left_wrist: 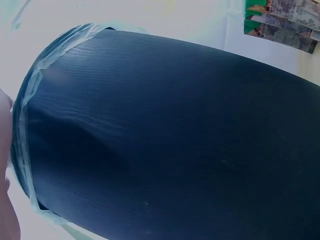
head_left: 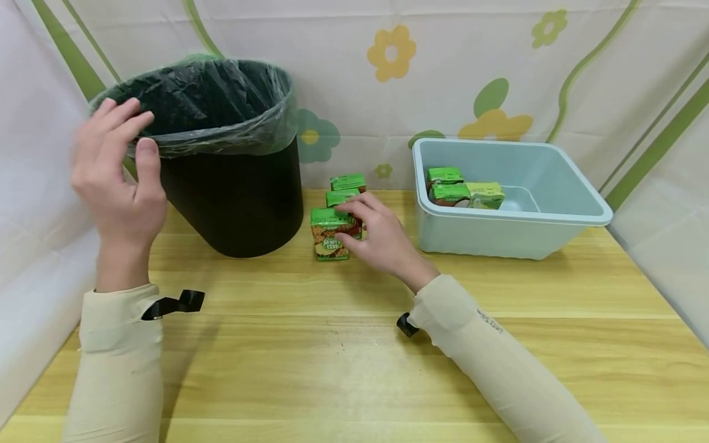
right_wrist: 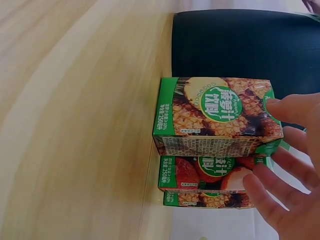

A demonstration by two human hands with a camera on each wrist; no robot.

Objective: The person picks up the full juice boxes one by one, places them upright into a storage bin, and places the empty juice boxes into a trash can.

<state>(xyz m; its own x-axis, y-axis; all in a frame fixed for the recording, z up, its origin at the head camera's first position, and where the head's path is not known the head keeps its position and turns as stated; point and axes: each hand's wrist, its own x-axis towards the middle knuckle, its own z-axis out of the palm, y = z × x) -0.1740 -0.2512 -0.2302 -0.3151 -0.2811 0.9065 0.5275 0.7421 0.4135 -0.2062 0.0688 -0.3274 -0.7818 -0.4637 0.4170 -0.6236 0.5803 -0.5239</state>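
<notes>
My right hand [head_left: 382,237] is at a pineapple juice carton [right_wrist: 220,110], its thumb against the upper front of the carton and its spread fingers around the top. The carton stands upright on the table, front of a short row. Right behind it are a lychee juice carton [right_wrist: 205,172] and another pineapple juice carton [right_wrist: 192,199]. My left hand [head_left: 119,166], slightly blurred, is raised at the left rim of a black trash bin [head_left: 238,197] with its fingers extended. A clear liner bag [head_left: 244,132] covers the bin's rim; whether the hand touches it is unclear.
A light blue plastic bin [head_left: 498,231] stands at the right, holding two green-topped juice cartons [head_left: 450,194] and a yellow-green carton [head_left: 486,195] at its left end. Behind everything hangs a white flowered cloth [head_left: 343,61]. The wooden table [head_left: 310,369] extends toward me.
</notes>
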